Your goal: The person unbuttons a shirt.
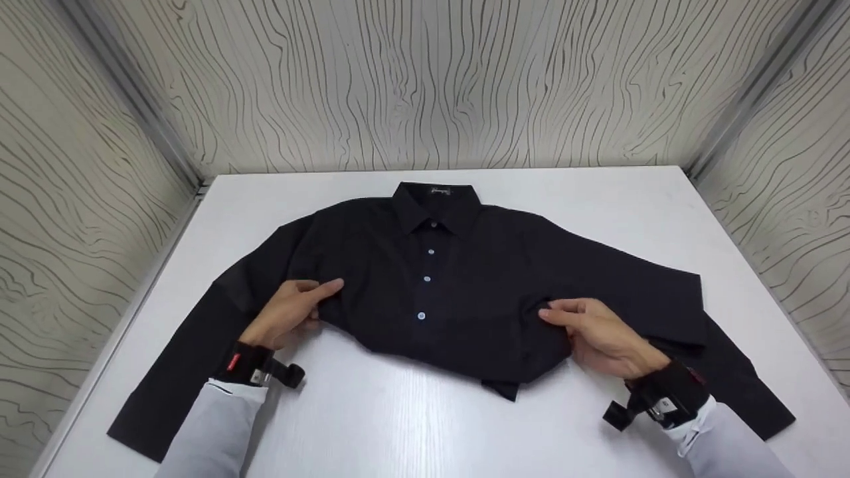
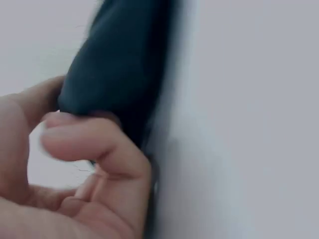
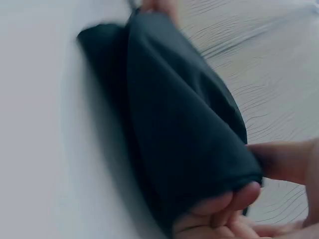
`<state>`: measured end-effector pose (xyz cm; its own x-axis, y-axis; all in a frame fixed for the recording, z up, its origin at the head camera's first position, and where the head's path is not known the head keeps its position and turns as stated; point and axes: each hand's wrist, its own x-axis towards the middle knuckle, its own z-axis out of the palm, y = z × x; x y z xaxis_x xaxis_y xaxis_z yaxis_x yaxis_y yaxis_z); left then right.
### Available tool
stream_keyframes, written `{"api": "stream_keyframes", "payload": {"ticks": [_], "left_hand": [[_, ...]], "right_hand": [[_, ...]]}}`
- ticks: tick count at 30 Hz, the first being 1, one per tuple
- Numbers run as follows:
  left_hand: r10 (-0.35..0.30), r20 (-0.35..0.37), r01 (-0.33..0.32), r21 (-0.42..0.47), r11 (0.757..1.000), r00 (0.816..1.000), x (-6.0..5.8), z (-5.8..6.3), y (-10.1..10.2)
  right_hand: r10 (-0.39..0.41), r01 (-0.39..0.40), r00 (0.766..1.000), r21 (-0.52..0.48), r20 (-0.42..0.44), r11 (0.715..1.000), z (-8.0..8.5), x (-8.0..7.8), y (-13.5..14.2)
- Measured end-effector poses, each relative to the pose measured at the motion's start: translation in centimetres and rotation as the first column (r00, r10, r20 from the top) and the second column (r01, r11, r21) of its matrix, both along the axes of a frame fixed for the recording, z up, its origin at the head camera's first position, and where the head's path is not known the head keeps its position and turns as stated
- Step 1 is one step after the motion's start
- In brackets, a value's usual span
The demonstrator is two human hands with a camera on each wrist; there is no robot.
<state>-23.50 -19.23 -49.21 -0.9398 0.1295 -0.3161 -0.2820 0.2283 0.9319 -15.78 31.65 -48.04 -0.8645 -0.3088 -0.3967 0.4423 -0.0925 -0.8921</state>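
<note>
A black button-up shirt (image 1: pixel 465 285) lies front side up with its collar at the far side and both sleeves spread outward. Its lower part is folded under, so the hem is mostly hidden. My left hand (image 1: pixel 289 311) pinches the shirt's folded edge at the left side, thumb on top and fingers beneath. On the right side, my right hand (image 1: pixel 601 335) pinches the opposite end of the same edge between thumb and fingers. In the right wrist view the cloth (image 3: pixel 184 114) stands raised in a fold between the two hands.
The shirt rests on a white table (image 1: pixel 392 425). Wood-grain patterned panels (image 1: pixel 425 86) enclose the table at the back and sides. The left sleeve (image 1: pixel 176 375) stretches toward the near left, beside the left forearm; the right cuff (image 1: pixel 764 411) lies beyond the right wrist.
</note>
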Motion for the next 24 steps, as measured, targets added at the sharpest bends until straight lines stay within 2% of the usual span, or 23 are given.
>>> {"api": "stream_keyframes", "payload": {"ticks": [1,3,5,6,7,8,10,12,13,14,15,16,17,18,19,20,22,23,24], "left_hand": [[0.007,0.042,-0.011,0.081,0.997,0.999,0.1,-0.1,-0.1],[-0.025,0.084,0.006,0.219,0.976,0.996,0.4,-0.3,-0.4],[-0.103,0.077,0.078,0.28,0.957,0.992,1.1,-0.4,-0.6],[-0.158,0.045,0.14,0.271,0.952,0.986,1.4,-0.5,-0.8],[-0.216,-0.003,0.211,0.229,0.95,0.976,1.7,-0.6,-0.9],[-0.271,-0.059,0.277,0.166,0.946,0.961,2.0,-0.7,-1.0],[-0.344,-0.168,0.352,0.02,0.936,0.924,2.5,-0.7,-1.0],[-0.354,-0.272,0.346,-0.079,0.935,0.895,2.7,-0.4,-1.0],[-0.333,-0.315,0.319,-0.097,0.943,0.889,2.8,0.0,-0.9],[-0.303,-0.355,0.288,-0.096,0.953,0.885,2.8,0.6,-0.7],[-0.263,-0.395,0.25,-0.083,0.965,0.88,2.9,1.2,-0.6],[-0.219,-0.425,0.222,-0.044,0.974,0.878,3.0,2.0,-0.4],[-0.173,-0.436,0.199,0.014,0.98,0.883,3.1,2.8,-0.2],[-0.13,-0.438,0.19,0.095,0.977,0.89,3.2,3.7,0.0],[-0.097,-0.434,0.19,0.177,0.966,0.896,3.3,4.5,0.2],[-0.071,-0.422,0.193,0.255,0.947,0.904,3.4,5.2,0.4],[-0.054,-0.363,0.214,0.417,0.883,0.93,3.5,6.3,0.6],[-0.056,-0.319,0.209,0.47,0.858,0.946,3.4,6.6,0.6],[-0.066,-0.279,0.201,0.487,0.85,0.958,3.3,6.8,0.4]], "right_hand": [[-0.006,0.007,1.0,-0.057,0.007,0.998,-0.1,0.1,0.0],[0.015,-0.018,1.0,-0.105,-0.027,0.994,-0.3,0.4,0.0],[0.073,-0.08,0.991,-0.058,-0.111,0.995,-0.4,0.8,0.2],[0.112,-0.112,0.979,0.007,-0.172,0.994,-0.5,1.1,0.3],[0.16,-0.138,0.955,0.103,-0.251,0.985,-0.6,1.3,0.3],[0.208,-0.148,0.92,0.199,-0.331,0.969,-0.6,1.5,0.2],[0.285,-0.102,0.831,0.372,-0.479,0.923,-0.7,1.8,0.0],[0.311,0.017,0.73,0.471,-0.609,0.882,-0.5,1.9,-0.3],[0.303,0.066,0.687,0.472,-0.661,0.879,-0.3,2.0,-0.4],[0.276,0.096,0.663,0.445,-0.696,0.891,0.0,2.0,-0.6],[0.24,0.103,0.651,0.398,-0.72,0.912,0.5,2.0,-0.6],[0.194,0.083,0.656,0.325,-0.73,0.942,1.0,2.0,-0.6],[0.143,0.039,0.676,0.229,-0.723,0.973,1.6,1.9,-0.6],[0.095,-0.016,0.707,0.118,-0.701,0.993,2.2,1.9,-0.5],[0.05,-0.069,0.742,-0.001,-0.669,0.998,2.8,1.9,-0.4],[0.015,-0.111,0.782,-0.116,-0.623,0.987,3.4,1.8,-0.2],[-0.023,-0.147,0.852,-0.28,-0.523,0.949,4.3,1.8,0.2],[-0.03,-0.136,0.875,-0.306,-0.482,0.942,4.6,1.7,0.4],[-0.027,-0.113,0.891,-0.279,-0.453,0.954,4.7,1.7,0.7]]}}
